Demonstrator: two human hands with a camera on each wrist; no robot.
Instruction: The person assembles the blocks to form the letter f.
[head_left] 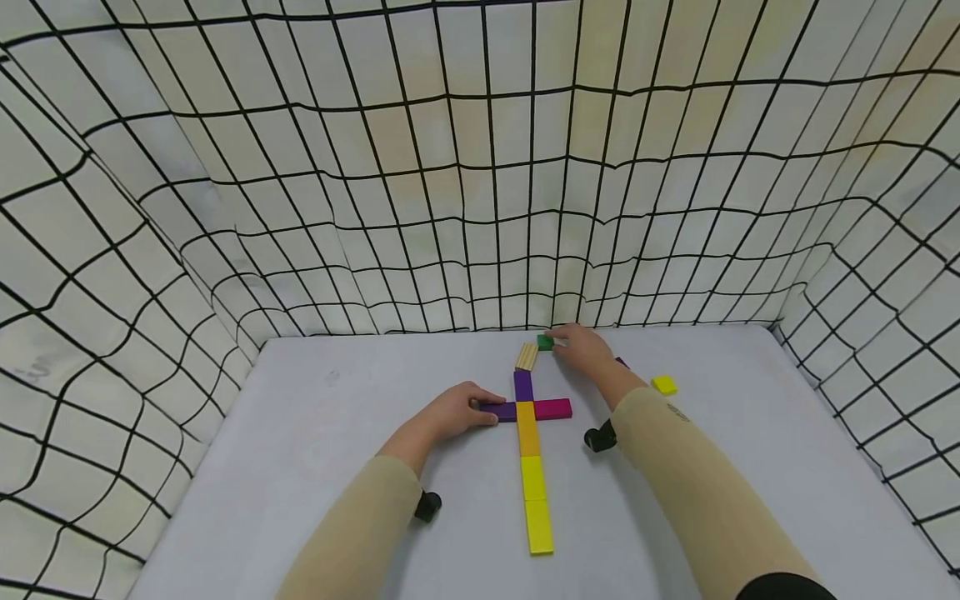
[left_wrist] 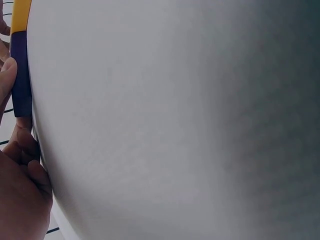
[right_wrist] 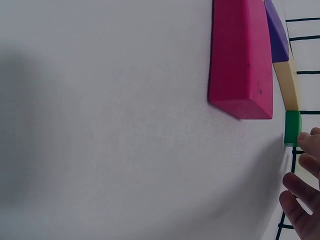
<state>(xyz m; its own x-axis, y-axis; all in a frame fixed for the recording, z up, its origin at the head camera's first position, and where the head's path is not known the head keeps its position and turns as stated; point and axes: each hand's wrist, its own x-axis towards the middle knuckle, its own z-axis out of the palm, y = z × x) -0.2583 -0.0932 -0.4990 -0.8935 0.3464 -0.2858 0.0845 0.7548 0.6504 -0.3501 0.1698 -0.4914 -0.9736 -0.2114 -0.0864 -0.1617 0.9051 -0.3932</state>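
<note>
Flat blocks lie end to end on the white table, forming a long line with a crossbar. My left hand (head_left: pixel 453 410) pinches the dark purple block (head_left: pixel 502 412) on the crossbar's left, thumb on the near side and a finger on the far side. The right hand (head_left: pixel 581 346) holds a small green block (head_left: pixel 545 342) by its right side, at the far end beside a ridged tan block (head_left: pixel 527 357). Another purple block (head_left: pixel 522 385) joins the tan one to an orange block (head_left: pixel 528 429). A magenta block (right_wrist: pixel 232 55) makes the crossbar's right arm.
Two yellow blocks (head_left: pixel 533 477) continue the line toward the near edge. A loose yellow block (head_left: pixel 663 385) lies to the right, and a dark purple piece (head_left: pixel 622 362) is partly hidden behind the right forearm. Black netting (head_left: pixel 487 208) walls the table (head_left: pixel 262 467).
</note>
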